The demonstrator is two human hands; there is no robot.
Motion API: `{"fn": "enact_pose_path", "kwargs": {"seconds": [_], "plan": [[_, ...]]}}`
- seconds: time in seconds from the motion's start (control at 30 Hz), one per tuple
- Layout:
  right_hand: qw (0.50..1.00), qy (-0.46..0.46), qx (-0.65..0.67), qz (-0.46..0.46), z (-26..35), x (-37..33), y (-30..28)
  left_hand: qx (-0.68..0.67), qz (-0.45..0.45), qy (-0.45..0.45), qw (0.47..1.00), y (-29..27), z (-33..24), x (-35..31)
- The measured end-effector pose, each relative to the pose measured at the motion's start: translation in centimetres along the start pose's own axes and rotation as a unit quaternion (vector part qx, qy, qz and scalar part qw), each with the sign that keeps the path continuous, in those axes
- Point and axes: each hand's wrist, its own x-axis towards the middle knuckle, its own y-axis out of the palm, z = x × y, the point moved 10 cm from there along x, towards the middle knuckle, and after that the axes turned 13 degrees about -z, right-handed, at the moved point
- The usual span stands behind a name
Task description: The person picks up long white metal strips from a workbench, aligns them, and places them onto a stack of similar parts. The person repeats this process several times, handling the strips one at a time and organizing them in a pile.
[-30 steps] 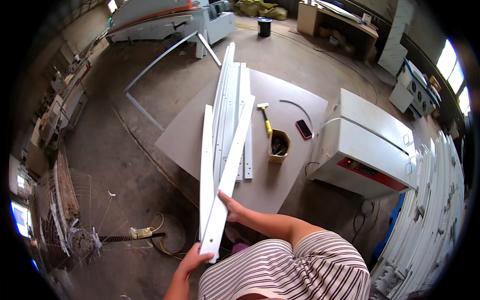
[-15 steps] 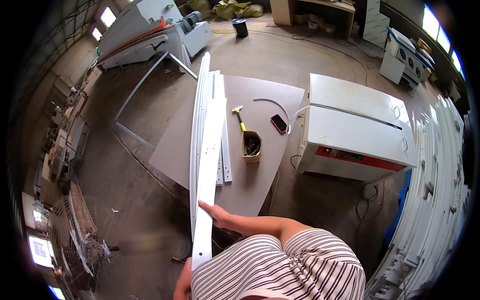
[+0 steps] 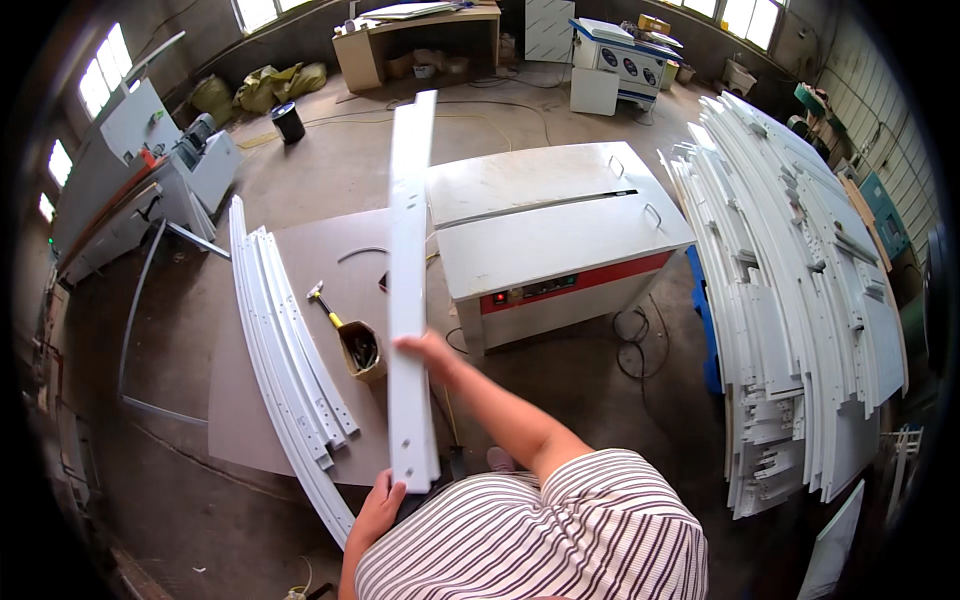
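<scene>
My left hand (image 3: 379,512) grips the near end of a long white profile (image 3: 408,270) with drilled holes. Farther up, my right hand (image 3: 430,352) is closed round its right edge, slightly blurred. The profile points away from me, raised in front of the table; a second edge along its right side suggests two pieces lying together, though I cannot tell for certain. More white profiles (image 3: 275,345) lie on the grey-brown table (image 3: 235,400) to the left. Beside them are a hammer (image 3: 326,304) with a yellow-and-black handle and a small cardboard box (image 3: 365,362) of dark pieces.
A white machine (image 3: 560,235) with a red panel stands right of the table. Stacked white profiles (image 3: 770,330) fill the right side above a blue pallet (image 3: 704,320). Cables (image 3: 632,345) lie on the floor. A black bucket (image 3: 288,124) and a workbench (image 3: 420,35) stand farther back.
My view has swung to the right. Both hands have lifted the white profile off the table pile and carried it rightward, toward the white machine. The other profiles remain on the table.
</scene>
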Motion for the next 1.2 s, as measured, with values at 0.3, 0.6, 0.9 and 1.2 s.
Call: {"fn": "enact_pose_path", "kwargs": {"seconds": [0.3,0.6,0.9,1.2], "plan": [[0.763,-0.041,-0.523,-0.379,11.8,0.1,-39.5,0.035,-0.056,-0.119,0.991,3.3,15.1,-1.3],[0.503,0.005,-0.720,-0.477,17.2,-10.6,-49.2,0.040,-0.085,-0.222,0.971,2.7,22.2,-4.0],[0.396,-0.251,-0.768,-0.437,17.7,-10.0,-31.5,-0.204,-0.201,-0.374,0.882,-0.4,35.2,0.0],[0.731,-0.031,-0.679,0.062,-13.2,-4.0,-8.3,-0.438,-0.346,-0.429,0.710,-7.3,50.3,12.2]]}}
